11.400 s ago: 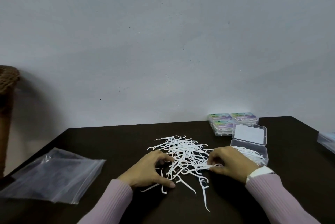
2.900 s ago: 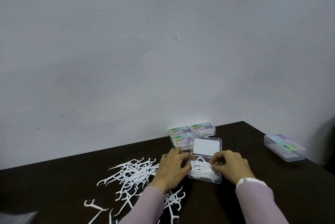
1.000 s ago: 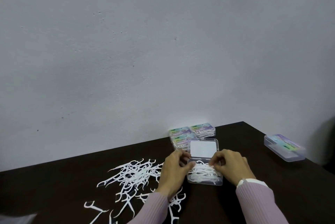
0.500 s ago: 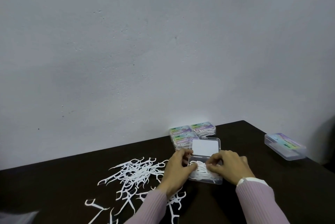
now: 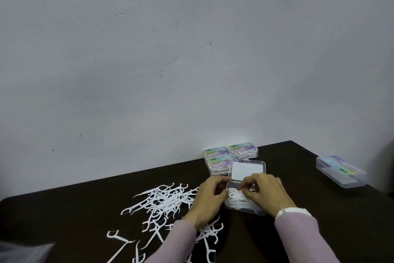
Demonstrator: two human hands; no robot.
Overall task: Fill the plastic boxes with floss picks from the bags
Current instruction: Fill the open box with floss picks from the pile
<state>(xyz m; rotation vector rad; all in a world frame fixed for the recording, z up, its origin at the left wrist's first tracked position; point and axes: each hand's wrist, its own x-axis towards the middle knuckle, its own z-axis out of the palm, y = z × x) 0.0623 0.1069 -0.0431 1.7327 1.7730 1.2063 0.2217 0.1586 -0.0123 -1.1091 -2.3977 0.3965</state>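
A clear plastic box [image 5: 253,210] lies open on the dark table [image 5: 319,220], with its lid [image 5: 247,169] raised behind it and white floss picks [image 5: 234,201] inside. My left hand [image 5: 207,201] curls its fingers and thumb round the box's left edge. My right hand [image 5: 265,195] reaches over the box from the right, fingertips pinching the picks near the hinge. A loose pile of floss picks [image 5: 164,201] is spread on the table left of the box and under my left forearm.
Several closed filled boxes [image 5: 230,155] are stacked against the wall behind the open box. Another closed clear box [image 5: 341,172] sits near the table's right edge. A corner of a clear plastic bag [image 5: 23,252] shows at the bottom left.
Both hands came from the loose pile to the open box. Over the last second they stayed there, the fingers shifting slightly toward the hinge side among the picks.
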